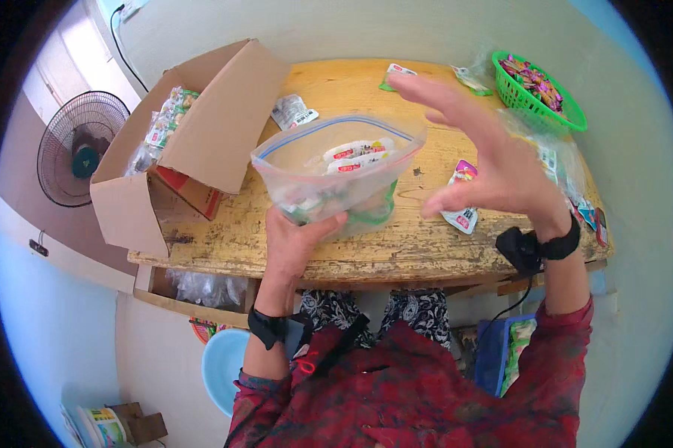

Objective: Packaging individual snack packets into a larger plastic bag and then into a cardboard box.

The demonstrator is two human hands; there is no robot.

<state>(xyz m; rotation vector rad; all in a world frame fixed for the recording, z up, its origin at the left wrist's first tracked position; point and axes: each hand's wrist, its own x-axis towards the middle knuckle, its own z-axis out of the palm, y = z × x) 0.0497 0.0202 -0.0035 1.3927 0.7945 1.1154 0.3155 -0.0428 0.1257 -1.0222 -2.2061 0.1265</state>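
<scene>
My left hand (300, 241) grips the lower left side of a clear zip-top bag (291, 179), its thumb across the front. The bag's mouth gapes, edged by a blue zip strip. Inside are several small sealed food packets (356, 157), white and green with printing. Off to the bag's right, my right hand (493, 151) is raised with thumb and fingers spread, holding nothing and slightly blurred. Below its thumb a purple-and-white packet (461, 218) lies on the worn wooden table (404, 246). A green-and-white packet (398, 73) lies near the fingertips in the picture.
An open cardboard box (224, 112) holding more packets (168, 120) stands at the left. A green basket (572, 117) of purple-wrapped pieces sits back right, with plastic packaging (560, 162) before it. An open drawer (191, 305) holds clear plastic. A fan (81, 148) stands beyond the box.
</scene>
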